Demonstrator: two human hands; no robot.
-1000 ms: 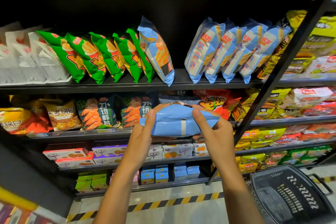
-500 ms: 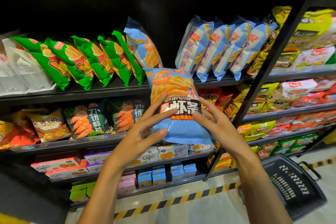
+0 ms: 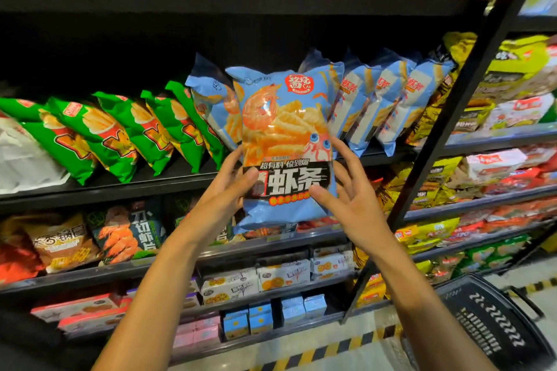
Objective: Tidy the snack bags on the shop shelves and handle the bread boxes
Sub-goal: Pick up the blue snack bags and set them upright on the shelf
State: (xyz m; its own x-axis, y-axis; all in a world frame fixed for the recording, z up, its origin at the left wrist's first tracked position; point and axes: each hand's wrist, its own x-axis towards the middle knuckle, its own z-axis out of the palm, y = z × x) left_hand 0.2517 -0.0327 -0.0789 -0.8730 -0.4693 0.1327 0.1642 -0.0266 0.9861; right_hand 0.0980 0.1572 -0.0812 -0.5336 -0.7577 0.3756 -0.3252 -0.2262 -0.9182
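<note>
Both hands are holding up one blue shrimp-stick bag in front of the middle shelf. The bag is standing upright w/ its front facing the camera. The left hand is gripping the bag's left edge, thumb lying across the front near the black label, fingers tucked behind. The right hand is gripping the right edge, thumb pressing on the front low down, fingers spread up the side & back. So each grip is curled partly round the bag, not wide open.

The bag is hanging in the air, just in front of a gap btwn one leaning blue bag on its left & a row of blue bags on its right. It is hiding part of both. Can't tell if it is touching them.

Green fries bags are leaning in a row further left on the same shelf. Boxes w/ cookie pictures are sitting two shelves lower. Small blue boxes are sitting below those. A black shopping basket is sitting on the floor at bottom right, near yellow-black floor tape.
</note>
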